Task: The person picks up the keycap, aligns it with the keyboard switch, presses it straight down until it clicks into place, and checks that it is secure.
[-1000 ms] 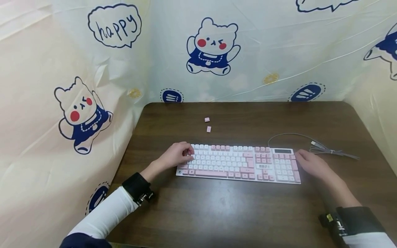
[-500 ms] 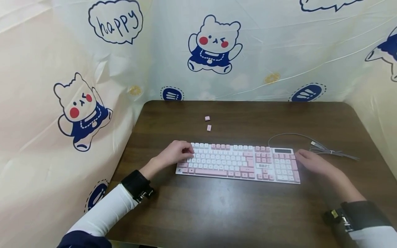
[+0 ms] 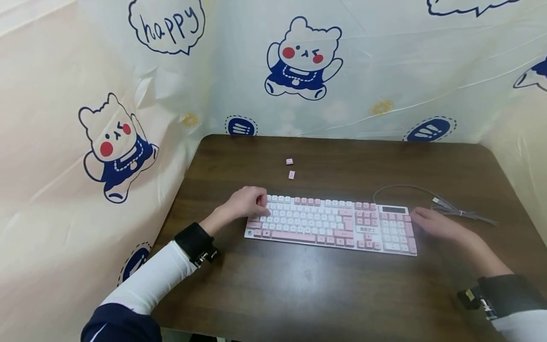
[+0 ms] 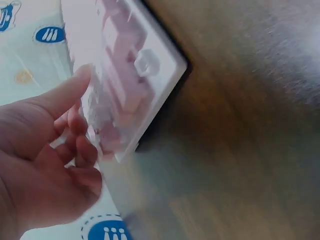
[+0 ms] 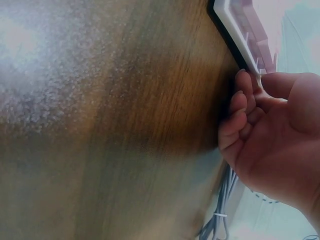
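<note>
A white and pink keyboard (image 3: 307, 236) lies flat on the brown table. My left hand (image 3: 245, 202) is over its left end, with fingers curled and the thumb at the keys. In the left wrist view that thumb (image 4: 75, 90) reaches the key edge, and I cannot tell whether it pinches a key. My right hand (image 3: 433, 223) grips the keyboard's right edge near the upper corner. From the right wrist, the thumb shows above the edge and the fingertips (image 5: 242, 82) against its side. Two loose pink keycaps, one (image 3: 289, 161) behind the other (image 3: 291, 175), lie beyond the keyboard.
A grey cable (image 3: 461, 213), bundled with a tie, lies behind my right hand, its USB plug beside the bundle. A printed curtain (image 3: 363, 61) with bear drawings stands along the table's back and sides. The wooden table (image 3: 299, 289) extends toward me.
My left hand has shifted slightly up over the keyboard's left end, and its thumb and index finger have spread apart. The right hand stays on the right edge. The head view has shifted slightly.
</note>
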`<act>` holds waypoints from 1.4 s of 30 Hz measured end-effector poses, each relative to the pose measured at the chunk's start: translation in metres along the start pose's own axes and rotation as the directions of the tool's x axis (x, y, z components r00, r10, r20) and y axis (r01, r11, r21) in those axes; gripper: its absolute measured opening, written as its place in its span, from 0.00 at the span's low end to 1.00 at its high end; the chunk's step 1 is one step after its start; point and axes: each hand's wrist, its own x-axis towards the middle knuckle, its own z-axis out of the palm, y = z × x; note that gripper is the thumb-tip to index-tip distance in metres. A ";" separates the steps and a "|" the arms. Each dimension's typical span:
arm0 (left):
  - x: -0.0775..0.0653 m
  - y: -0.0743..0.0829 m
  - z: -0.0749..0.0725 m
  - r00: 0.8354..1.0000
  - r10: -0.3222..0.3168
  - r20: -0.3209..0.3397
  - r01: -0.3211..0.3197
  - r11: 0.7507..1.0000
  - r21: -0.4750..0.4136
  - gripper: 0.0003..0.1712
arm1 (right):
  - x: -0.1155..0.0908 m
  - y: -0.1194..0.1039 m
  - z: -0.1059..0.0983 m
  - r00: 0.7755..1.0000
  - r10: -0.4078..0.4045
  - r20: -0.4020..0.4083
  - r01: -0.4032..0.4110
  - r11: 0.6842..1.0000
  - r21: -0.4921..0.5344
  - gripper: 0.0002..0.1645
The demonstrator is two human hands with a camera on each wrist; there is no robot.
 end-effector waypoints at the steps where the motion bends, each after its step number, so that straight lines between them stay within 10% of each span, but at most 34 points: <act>1: 0.003 -0.001 -0.001 0.999 -0.045 0.019 0.045 0.999 -0.020 0.22 | -0.001 0.000 0.001 1.000 0.000 0.001 0.000 1.000 0.002 0.23; 6: 0.016 -0.010 -0.005 0.962 -0.191 0.194 0.223 0.962 -0.157 0.48 | -0.001 0.002 0.003 1.000 0.003 0.001 -0.003 1.000 0.022 0.22; 10: 0.020 -0.013 -0.005 0.935 -0.208 0.288 0.275 0.937 -0.215 0.44 | 0.001 0.005 0.003 1.000 -0.001 -0.005 0.001 1.000 0.019 0.22; 42: 0.018 -0.022 -0.005 0.945 -0.150 0.290 0.202 0.966 -0.158 0.40 | 0.001 0.002 0.004 1.000 -0.005 -0.008 0.004 0.998 -0.062 0.23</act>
